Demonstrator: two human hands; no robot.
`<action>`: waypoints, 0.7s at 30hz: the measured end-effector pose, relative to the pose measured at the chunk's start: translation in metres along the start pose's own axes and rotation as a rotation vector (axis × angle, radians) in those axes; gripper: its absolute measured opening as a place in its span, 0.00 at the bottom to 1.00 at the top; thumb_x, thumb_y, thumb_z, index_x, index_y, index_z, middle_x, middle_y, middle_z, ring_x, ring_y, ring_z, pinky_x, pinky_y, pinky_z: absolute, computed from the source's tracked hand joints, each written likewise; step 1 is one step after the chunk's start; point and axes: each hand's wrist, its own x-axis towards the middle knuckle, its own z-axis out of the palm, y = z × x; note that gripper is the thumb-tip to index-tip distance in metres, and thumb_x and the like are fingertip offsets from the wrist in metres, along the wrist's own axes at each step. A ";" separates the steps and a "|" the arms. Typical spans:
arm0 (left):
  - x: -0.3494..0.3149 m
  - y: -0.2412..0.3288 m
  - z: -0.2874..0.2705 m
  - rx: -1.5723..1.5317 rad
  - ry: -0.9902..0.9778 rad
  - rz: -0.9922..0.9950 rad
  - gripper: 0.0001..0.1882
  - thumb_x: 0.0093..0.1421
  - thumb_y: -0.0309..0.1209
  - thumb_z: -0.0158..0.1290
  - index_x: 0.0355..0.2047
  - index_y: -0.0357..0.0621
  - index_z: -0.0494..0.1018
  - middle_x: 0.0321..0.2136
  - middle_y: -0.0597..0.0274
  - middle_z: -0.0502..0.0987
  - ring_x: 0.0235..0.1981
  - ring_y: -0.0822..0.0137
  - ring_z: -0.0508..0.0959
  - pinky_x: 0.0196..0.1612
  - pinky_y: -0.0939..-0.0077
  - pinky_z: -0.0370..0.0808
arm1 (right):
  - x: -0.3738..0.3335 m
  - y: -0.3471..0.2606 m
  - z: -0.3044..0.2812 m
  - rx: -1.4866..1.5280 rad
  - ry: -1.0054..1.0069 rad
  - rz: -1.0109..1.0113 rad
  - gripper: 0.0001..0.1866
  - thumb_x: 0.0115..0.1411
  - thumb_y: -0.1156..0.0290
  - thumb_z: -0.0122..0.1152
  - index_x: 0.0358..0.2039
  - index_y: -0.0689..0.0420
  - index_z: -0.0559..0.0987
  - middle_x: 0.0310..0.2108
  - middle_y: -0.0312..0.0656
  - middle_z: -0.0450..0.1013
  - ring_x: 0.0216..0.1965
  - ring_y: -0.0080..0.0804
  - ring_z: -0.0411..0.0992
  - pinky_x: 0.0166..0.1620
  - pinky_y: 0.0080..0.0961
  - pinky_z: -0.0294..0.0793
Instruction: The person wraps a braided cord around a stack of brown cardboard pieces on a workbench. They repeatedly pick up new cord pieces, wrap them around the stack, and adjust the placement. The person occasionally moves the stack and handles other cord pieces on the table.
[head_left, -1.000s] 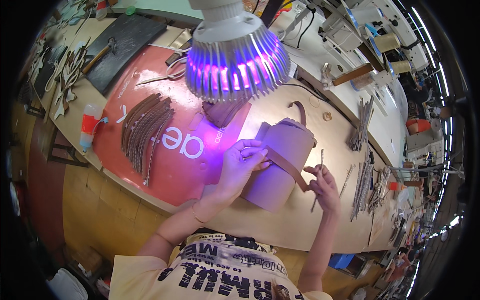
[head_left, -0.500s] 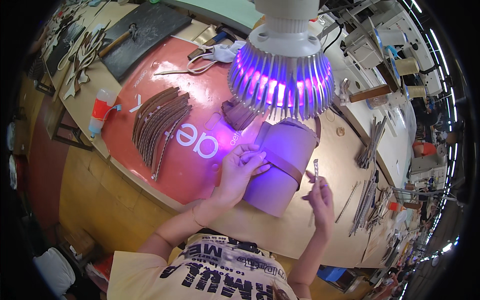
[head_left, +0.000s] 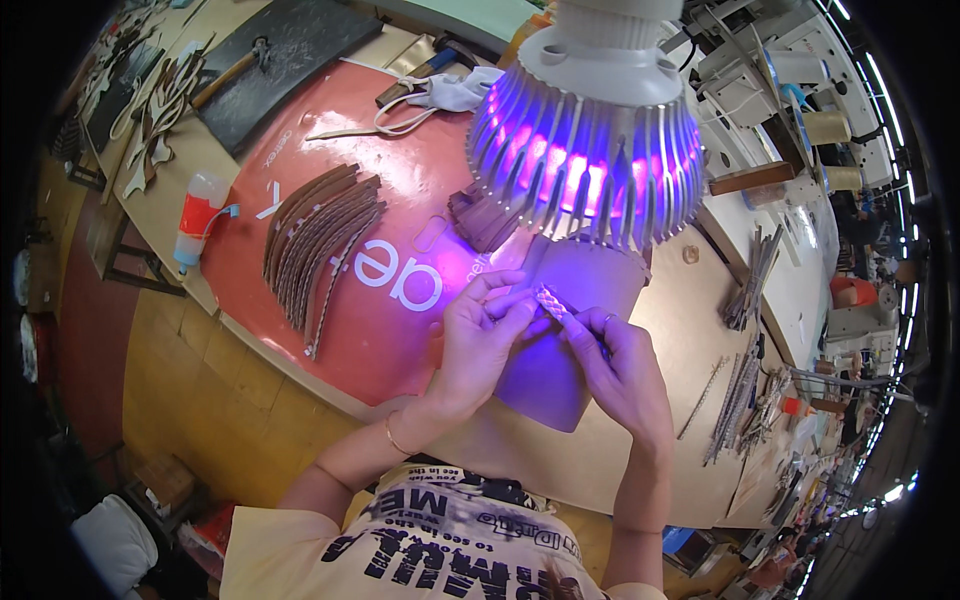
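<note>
My left hand (head_left: 476, 338) is closed in a pinch at the end of a brown strap, which the fingers mostly hide. My right hand (head_left: 622, 378) pinches a short, pale braided strip (head_left: 550, 302), its upper end lying against the left fingertips. Both hands are over a curved brown block (head_left: 545, 392) under the lamp. Behind the hands lies a bundle of brown strips (head_left: 485, 222). To the left, a fanned stack of brown strips (head_left: 312, 245) with braided edges rests on a red sheet (head_left: 370, 365).
A lamp (head_left: 588, 140) glowing purple hangs close above the hands. A red-and-clear bottle (head_left: 197, 222) stands at the table's left edge. Farther back are a black slab (head_left: 290, 60) and a hammer (head_left: 435, 65). Several braided strips (head_left: 735, 405) lie on the right.
My right hand has moved left and up, bringing the braided strip to my left fingertips. The left hand keeps nearly the same place. The lamp appears slightly farther right.
</note>
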 end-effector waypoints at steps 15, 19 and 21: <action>0.000 -0.002 -0.002 -0.013 -0.024 0.010 0.17 0.65 0.19 0.49 0.54 0.35 0.63 0.46 0.50 0.78 0.46 0.67 0.79 0.51 0.72 0.80 | 0.006 0.006 -0.003 0.045 -0.054 0.040 0.13 0.65 0.67 0.55 0.30 0.65 0.79 0.19 0.45 0.72 0.19 0.30 0.69 0.27 0.29 0.68; 0.001 -0.001 -0.003 0.005 -0.021 -0.030 0.17 0.65 0.19 0.49 0.53 0.34 0.63 0.45 0.50 0.78 0.46 0.67 0.79 0.50 0.72 0.80 | 0.008 0.010 -0.005 0.093 -0.101 0.040 0.16 0.69 0.65 0.52 0.29 0.63 0.78 0.20 0.31 0.69 0.23 0.14 0.62 0.26 0.16 0.62; 0.001 0.000 -0.002 0.010 -0.023 -0.013 0.17 0.65 0.19 0.49 0.53 0.34 0.63 0.45 0.50 0.78 0.46 0.67 0.79 0.50 0.72 0.80 | 0.009 0.011 -0.006 0.104 -0.110 0.053 0.17 0.69 0.64 0.52 0.29 0.63 0.78 0.20 0.30 0.68 0.22 0.14 0.61 0.26 0.16 0.62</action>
